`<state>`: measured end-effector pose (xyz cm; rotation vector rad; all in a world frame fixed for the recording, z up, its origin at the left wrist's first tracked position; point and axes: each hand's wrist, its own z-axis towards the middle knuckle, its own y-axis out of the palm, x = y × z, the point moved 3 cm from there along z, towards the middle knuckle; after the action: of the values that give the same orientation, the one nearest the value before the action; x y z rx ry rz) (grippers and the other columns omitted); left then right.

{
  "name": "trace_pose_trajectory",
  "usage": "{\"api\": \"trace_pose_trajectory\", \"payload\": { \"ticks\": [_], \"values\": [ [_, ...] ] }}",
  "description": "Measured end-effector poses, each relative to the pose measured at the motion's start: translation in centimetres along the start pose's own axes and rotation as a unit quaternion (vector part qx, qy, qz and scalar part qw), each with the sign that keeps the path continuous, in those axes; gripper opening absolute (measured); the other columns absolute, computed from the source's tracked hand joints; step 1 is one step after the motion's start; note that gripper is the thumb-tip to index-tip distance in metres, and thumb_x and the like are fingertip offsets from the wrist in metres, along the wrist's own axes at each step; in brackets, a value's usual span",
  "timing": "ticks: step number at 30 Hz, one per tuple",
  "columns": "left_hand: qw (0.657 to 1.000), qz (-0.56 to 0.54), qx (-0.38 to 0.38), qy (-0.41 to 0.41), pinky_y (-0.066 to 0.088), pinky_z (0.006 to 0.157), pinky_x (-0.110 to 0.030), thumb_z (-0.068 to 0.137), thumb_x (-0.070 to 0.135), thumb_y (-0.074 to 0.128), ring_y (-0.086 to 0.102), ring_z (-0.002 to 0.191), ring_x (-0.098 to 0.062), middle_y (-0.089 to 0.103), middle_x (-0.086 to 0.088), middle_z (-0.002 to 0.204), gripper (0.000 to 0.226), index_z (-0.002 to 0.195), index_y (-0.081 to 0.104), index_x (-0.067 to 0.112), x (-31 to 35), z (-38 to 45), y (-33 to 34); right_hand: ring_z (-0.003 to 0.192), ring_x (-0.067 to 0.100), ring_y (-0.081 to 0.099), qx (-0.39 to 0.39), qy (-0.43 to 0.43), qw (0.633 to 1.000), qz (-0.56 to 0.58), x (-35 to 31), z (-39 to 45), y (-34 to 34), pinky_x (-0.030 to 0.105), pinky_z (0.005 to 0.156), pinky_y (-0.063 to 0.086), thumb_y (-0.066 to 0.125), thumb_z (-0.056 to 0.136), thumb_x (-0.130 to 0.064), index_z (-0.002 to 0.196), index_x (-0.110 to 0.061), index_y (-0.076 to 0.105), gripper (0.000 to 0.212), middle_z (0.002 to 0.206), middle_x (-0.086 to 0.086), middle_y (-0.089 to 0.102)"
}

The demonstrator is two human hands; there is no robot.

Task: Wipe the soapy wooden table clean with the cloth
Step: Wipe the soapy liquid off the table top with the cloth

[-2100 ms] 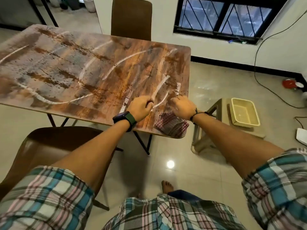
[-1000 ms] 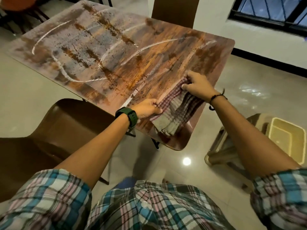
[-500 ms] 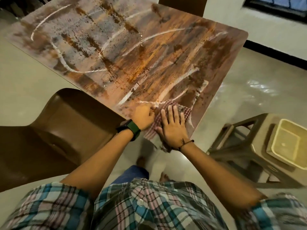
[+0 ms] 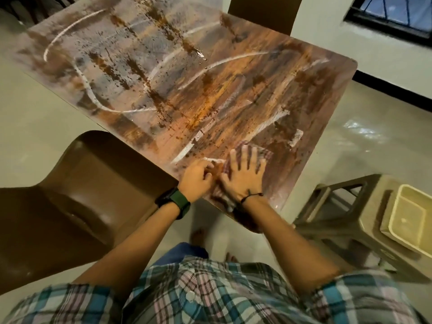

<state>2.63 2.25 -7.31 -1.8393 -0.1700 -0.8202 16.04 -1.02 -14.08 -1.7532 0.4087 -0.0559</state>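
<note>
1. A brown chair sits at the far left, tucked against the near edge of the wooden table.
2. The table top is coated in a grey soapy film, crossed by pale curved streaks and dark brown speckles; the right part shows more bare orange-brown wood.
3. The left hand, with a green-strapped watch on its wrist, rests at the table's near edge with fingers curled loosely, touching the cloth's left edge; whether it pinches the fabric I cannot tell.
4. The cloth is checked in dull red and grey, lying flat by the table's near right corner.
5. The right hand lies spread wide, palm down on the cloth, gripping nothing. Fabric shows beyond its fingertips at 12 to 1 o'clock and by the wrist at 7 o'clock.
6. At the far right a stool carries a pale yellow tub.
</note>
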Motion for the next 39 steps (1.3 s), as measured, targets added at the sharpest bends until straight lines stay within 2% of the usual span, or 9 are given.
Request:
{"api": "trace_pose_trajectory", "payload": {
  "ticks": [5,10,13,17,20,24,28,35,39],
  "values": [
    [0.999,0.011,-0.024,0.028,0.039,0.09,-0.037,0.086,0.002,0.046,0.05,0.106,-0.033,0.055,-0.019,0.116,0.026,0.111,0.056,0.001,-0.1,1.2,-0.9,0.144,0.028,-0.016,0.004,-0.098,0.995,-0.014,-1.8,-0.9,0.5,0.052,0.111,-0.013,0.026,0.091,-0.062,0.15,-0.028,-0.002,0.074,0.159,0.006,-0.009],
    [0.999,-0.039,-0.026,0.002,0.044,0.092,-0.037,0.089,0.003,0.044,0.055,0.104,-0.028,0.054,-0.016,0.121,0.029,0.115,0.055,0.005,-1.7,1.0,-2.4,0.145,0.024,-0.014,0.041,0.086,0.995,0.032,6.1,1.6,-1.8,0.052,0.115,-0.008,0.026,0.096,-0.05,0.15,-0.029,-0.003,0.064,0.159,0.003,-0.01],
    [0.999,-0.039,-0.014,-0.021,0.045,0.089,-0.037,0.09,0.005,0.042,0.055,0.102,-0.03,0.052,-0.016,0.125,0.031,0.119,0.053,0.005,-3.1,0.7,-2.9,0.143,0.029,-0.018,0.042,0.115,0.992,0.008,2.3,2.4,-1.7,0.054,0.112,-0.015,0.028,0.095,-0.045,0.15,-0.024,-0.005,0.068,0.158,0.007,-0.014],
    [0.999,-0.027,-0.003,-0.022,0.041,0.094,-0.038,0.089,0.001,0.041,0.05,0.111,-0.032,0.051,-0.017,0.127,0.036,0.123,0.051,0.005,-3.9,1.4,-3.8,0.142,0.031,-0.02,-0.025,-0.128,0.99,-0.049,-9.2,0.8,1.6,0.051,0.108,-0.022,0.028,0.095,-0.046,0.15,-0.019,0.001,0.068,0.156,0.005,-0.015],
    [0.999,-0.027,-0.024,-0.002,0.04,0.097,-0.037,0.09,0.001,0.038,0.05,0.113,-0.033,0.049,-0.017,0.131,0.037,0.126,0.049,0.005,-4.2,2.2,-4.7,0.144,0.025,-0.016,-0.042,-0.22,0.973,-0.057,-8.9,0.8,1.4,0.049,0.114,-0.012,0.025,0.094,-0.042,0.15,-0.021,0.01,0.062,0.159,0.003,-0.001],
    [0.999,-0.022,-0.034,0.002,0.032,0.093,-0.027,0.091,0.003,0.037,0.045,0.119,-0.03,0.048,-0.016,0.134,0.038,0.128,0.047,0.005,-5.1,2.8,-5.4,0.144,0.018,-0.017,0.012,-0.034,0.999,-0.04,-0.3,2.4,-1.0,0.046,0.116,-0.008,0.013,0.088,-0.043,0.149,-0.029,-0.005,0.065,0.158,-0.003,-0.012],
    [0.998,-0.044,-0.046,-0.003,0.03,0.101,-0.029,0.091,0.002,0.037,0.043,0.124,-0.028,0.046,-0.015,0.136,0.039,0.128,0.047,0.004,-5.8,2.5,-5.5,0.145,0.024,-0.016,0.013,0.109,0.994,-0.003,0.7,3.6,-2.2,0.051,0.116,-0.008,0.027,0.098,-0.041,0.15,-0.024,-0.006,0.065,0.158,0.002,-0.014],
    [0.998,-0.065,-0.013,-0.009,0.039,0.097,-0.04,0.089,0.001,0.039,0.049,0.115,-0.031,0.054,-0.017,0.125,0.034,0.119,0.054,0.004,-7.4,3.7,-6.2,0.145,0.024,-0.012,-0.035,-0.171,0.982,-0.074,-12.6,2.1,1.6,0.046,0.115,-0.011,0.014,0.09,-0.049,0.151,-0.02,0.004,0.068,0.159,0.003,-0.005],
    [0.997,-0.074,-0.025,-0.024,0.039,0.098,-0.039,0.09,0.001,0.038,0.048,0.117,-0.033,0.048,-0.014,0.136,0.041,0.13,0.046,0.007,-8.7,4.2,-7.0,0.145,0.018,-0.013,0.005,-0.048,0.997,-0.065,-5.8,2.6,0.1,0.042,0.114,-0.012,0.015,0.088,-0.043,0.149,-0.029,-0.005,0.066,0.158,-0.002,-0.01]
  ]
}}
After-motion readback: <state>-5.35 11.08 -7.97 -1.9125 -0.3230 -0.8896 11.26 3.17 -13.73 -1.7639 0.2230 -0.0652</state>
